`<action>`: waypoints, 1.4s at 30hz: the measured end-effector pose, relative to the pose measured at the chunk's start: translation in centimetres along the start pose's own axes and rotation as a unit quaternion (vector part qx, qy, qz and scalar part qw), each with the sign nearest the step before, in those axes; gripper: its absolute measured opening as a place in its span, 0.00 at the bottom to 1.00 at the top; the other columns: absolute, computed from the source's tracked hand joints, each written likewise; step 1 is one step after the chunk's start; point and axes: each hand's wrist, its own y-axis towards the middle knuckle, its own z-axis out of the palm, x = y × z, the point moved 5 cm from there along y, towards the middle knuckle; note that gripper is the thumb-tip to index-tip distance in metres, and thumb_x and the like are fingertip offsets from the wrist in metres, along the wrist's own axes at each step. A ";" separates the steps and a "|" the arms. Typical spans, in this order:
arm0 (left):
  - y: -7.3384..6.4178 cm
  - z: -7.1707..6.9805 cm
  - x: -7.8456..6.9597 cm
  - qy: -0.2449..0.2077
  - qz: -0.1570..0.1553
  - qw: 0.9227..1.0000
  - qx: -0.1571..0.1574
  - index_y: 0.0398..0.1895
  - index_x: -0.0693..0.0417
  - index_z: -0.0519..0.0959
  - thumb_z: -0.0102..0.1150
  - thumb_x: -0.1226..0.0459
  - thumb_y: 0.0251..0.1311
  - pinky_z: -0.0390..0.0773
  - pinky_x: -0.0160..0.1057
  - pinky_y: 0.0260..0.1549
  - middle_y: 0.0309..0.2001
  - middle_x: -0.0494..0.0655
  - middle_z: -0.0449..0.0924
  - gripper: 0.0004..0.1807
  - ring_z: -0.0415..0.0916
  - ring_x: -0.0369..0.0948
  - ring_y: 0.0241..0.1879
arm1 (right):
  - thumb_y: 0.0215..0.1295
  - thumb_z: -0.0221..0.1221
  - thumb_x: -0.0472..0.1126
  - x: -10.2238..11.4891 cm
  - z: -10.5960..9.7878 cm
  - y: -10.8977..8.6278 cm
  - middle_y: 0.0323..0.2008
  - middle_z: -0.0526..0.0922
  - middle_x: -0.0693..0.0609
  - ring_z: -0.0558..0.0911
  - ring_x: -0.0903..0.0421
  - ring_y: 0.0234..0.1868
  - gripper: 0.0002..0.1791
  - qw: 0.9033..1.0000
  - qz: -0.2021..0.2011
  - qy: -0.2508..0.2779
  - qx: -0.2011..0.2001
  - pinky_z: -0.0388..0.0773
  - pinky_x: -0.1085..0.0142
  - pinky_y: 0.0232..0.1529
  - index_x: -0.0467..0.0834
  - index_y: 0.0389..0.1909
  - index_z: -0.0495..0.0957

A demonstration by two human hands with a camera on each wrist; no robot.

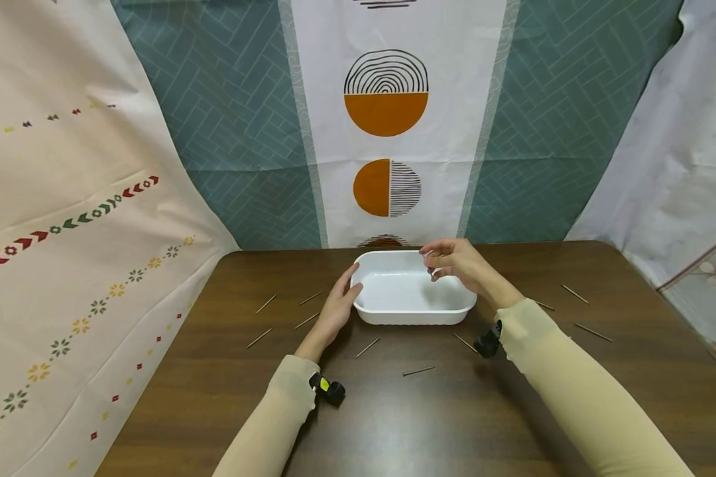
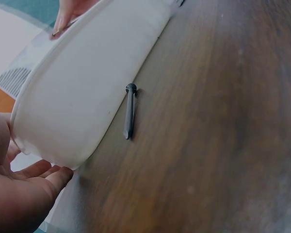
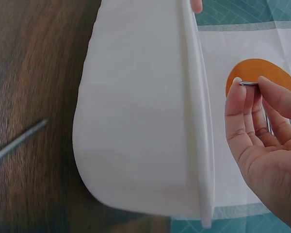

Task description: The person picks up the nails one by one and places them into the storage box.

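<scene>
Nearest: cream sleeves (image 1: 579,391) w/ dark wrist cams (image 1: 334,393), over brown tabletop (image 1: 382,430). 1 loose nail (image 1: 418,371) lies on tabletop in front of white tray (image 1: 414,318); other nails (image 1: 259,338) lie scattered to L & R sides. Hands apart from e/o. L hand (image 1: 337,308) grips tray's L end, thumb over rim, fingers on outer wall. R hand (image 1: 453,258) is up over tray's R part, thumb + fingertip pinching a held nail (image 3: 249,84), tilted, clear of rim. Bkgd: teal/white cloth (image 1: 244,99) w/ orange half-circles, patterned cream cloth (image 1: 95,218) at L.
</scene>
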 end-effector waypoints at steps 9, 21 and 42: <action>0.0 0.0 0.1 -0.003 0.001 1.000 0.001 0.83 0.47 0.58 0.48 0.61 0.81 0.48 0.53 0.79 0.83 0.49 0.50 0.30 0.43 0.48 0.82 | 0.74 0.55 0.26 -0.4 1.2 0.7 0.33 0.81 0.48 0.81 0.50 0.34 0.16 1.000 0.013 0.004 -0.017 0.86 0.61 0.37 0.26 0.59 0.75; -0.1 -0.1 0.1 -0.011 0.004 1.000 -0.002 0.82 0.48 0.59 0.48 0.61 0.81 0.48 0.53 0.79 0.83 0.50 0.51 0.30 0.43 0.49 0.82 | 0.74 0.58 0.28 -1.5 2.2 1.7 0.40 0.82 0.45 0.80 0.52 0.35 0.18 0.999 0.031 0.006 -0.028 0.86 0.62 0.38 0.25 0.61 0.74; 0.2 0.2 0.3 -0.009 0.004 1.000 0.000 0.82 0.49 0.59 0.49 0.61 0.80 0.48 0.55 0.79 0.83 0.51 0.50 0.30 0.43 0.50 0.82 | 0.72 0.59 0.28 -1.9 4.3 3.3 0.35 0.80 0.48 0.80 0.52 0.34 0.22 0.997 0.043 0.039 -0.041 0.86 0.61 0.39 0.24 0.64 0.72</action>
